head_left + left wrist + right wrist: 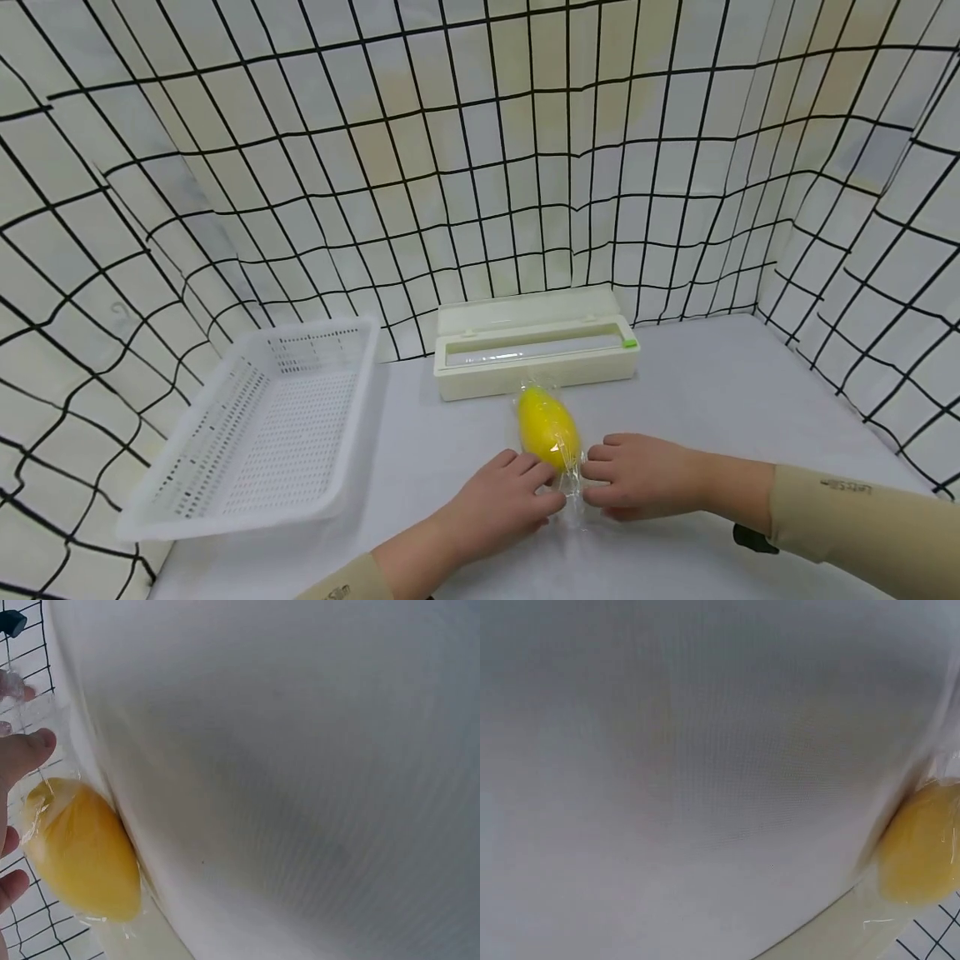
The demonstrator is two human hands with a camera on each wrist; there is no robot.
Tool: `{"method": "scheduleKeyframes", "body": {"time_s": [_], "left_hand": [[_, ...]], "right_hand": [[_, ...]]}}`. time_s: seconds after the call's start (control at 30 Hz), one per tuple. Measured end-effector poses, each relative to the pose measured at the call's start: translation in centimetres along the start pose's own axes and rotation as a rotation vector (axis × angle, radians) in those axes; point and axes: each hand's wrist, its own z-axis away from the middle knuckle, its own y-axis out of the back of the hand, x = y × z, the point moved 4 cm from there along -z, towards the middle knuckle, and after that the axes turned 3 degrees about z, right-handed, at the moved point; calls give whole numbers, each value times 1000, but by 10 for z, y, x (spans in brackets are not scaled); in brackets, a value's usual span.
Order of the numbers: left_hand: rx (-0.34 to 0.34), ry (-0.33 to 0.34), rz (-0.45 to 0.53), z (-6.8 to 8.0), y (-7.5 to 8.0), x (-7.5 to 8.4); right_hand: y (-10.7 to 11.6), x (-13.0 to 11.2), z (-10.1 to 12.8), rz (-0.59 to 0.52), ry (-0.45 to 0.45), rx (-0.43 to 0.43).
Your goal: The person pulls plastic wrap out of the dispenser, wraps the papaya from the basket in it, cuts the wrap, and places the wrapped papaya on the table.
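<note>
A yellow lemon-shaped fruit (550, 429) wrapped in clear film lies on the white table (712, 400), just in front of a cream film dispenser box (536, 346). A twisted tail of film (573, 485) trails from its near end. My left hand (543, 490) rests flat with its fingertips on that tail from the left. My right hand (596, 483) touches it from the right. The left wrist view shows the fruit (82, 855) under film, with my thumb (30, 746) against the wrap. Only the fruit (922, 851) shows at the edge of the right wrist view.
A white perforated plastic basket (247, 442) stands at the left of the table. A white cloth with a black grid (480, 167) walls in the back and both sides. Open tabletop lies to the right of the dispenser.
</note>
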Motion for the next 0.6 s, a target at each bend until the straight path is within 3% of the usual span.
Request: {"method": "scheduleKeyframes", "body": {"time_s": [0.13,0.4,0.6], "left_hand": [[51,101,104,1,-3,-2],[93,566,555,9,-5,-17],[100,783,816,10,-14,-25]], "right_hand": [[-1,3,1,-63,-50,71],[-2,19,2,-408,-393,241],[-12,30,0,-710,-626,252]]}}
